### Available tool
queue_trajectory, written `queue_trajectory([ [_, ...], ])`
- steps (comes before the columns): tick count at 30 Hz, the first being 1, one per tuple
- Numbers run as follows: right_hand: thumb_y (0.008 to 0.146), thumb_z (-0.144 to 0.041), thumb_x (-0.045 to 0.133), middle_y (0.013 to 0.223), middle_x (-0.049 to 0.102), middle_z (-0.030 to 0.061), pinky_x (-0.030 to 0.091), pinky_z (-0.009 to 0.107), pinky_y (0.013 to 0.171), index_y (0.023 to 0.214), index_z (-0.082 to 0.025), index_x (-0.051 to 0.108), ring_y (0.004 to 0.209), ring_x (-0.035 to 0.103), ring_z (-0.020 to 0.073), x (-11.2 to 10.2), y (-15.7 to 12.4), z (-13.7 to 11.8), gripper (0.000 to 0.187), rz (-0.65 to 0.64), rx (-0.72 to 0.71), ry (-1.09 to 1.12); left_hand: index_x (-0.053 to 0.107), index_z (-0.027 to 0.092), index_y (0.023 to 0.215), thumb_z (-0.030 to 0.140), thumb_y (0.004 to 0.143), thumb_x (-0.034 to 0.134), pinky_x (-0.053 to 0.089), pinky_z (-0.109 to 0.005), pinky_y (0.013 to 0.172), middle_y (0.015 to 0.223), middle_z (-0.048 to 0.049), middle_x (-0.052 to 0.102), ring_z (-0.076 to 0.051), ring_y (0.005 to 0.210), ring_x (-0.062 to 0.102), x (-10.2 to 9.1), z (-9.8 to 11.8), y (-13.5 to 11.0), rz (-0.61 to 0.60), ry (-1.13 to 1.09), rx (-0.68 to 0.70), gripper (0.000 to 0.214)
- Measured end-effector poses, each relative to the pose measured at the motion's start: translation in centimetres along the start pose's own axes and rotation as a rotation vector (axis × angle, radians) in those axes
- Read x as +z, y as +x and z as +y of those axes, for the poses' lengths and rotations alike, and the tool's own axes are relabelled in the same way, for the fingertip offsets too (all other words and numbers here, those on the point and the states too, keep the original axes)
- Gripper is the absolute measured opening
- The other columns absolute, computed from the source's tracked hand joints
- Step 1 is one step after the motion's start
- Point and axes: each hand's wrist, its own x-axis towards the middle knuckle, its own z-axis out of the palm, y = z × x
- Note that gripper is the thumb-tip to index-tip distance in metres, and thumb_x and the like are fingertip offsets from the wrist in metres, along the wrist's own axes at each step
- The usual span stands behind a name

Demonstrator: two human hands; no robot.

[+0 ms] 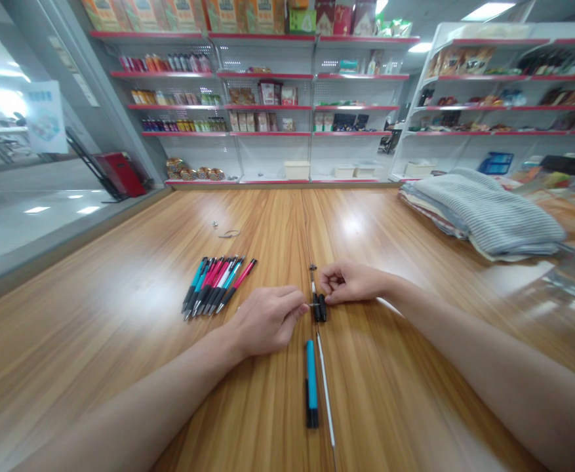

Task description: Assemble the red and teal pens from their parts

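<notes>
My left hand (271, 319) is closed in a pinch, its fingertips at a small thin piece (313, 305) that I cannot make out well. Just beyond lie two short black pen grips (319, 307), side by side. My right hand (350, 282) is curled shut at their right, fingertips touching or almost touching the nearer grip; what it holds, if anything, is hidden. Small pen parts (313, 278) lie in a line above the grips. Below are a teal pen barrel (311, 380) with a black clip and a thin white ink refill (325, 393).
A row of assembled teal, pink and white pens (218, 285) lies left of my left hand. Behind it are a thin ring-like strip (229, 233) and a tiny metal piece (215, 225). Folded cloths (484, 213) are piled at right. Stocked shelves (267, 75) stand beyond the wooden table (134, 393).
</notes>
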Motion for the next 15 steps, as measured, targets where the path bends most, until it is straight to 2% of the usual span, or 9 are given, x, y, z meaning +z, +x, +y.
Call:
queue_trajectory([
  [6,0.073,-0.027,0.067,0.057,0.048,-0.0067,0.029,0.017,0.046,0.075,-0.015,0.053,0.05,0.042,0.0057,-0.02,0.04,0.06,0.018,-0.006,-0.011,0.0,0.06,0.018,0.1,0.022,0.094,0.037,0.047,-0.026,0.075,0.092,-0.0065,0.065,-0.016,0.086,0.062,-0.16,0.13,0.0,-0.029,-0.037,0.003,0.024],
  [15,0.073,-0.028,0.067,0.057,0.047,-0.0071,0.029,0.017,0.046,0.075,-0.015,0.053,0.05,0.041,0.0054,0.0,0.12,0.09,0.019,-0.002,-0.006,-0.008,0.06,0.017,0.101,0.022,0.094,0.037,0.048,-0.026,0.077,0.095,-0.0064,0.066,-0.016,0.089,0.063,-0.25,0.19,-0.02,-0.055,-0.031,-0.003,0.024],
])
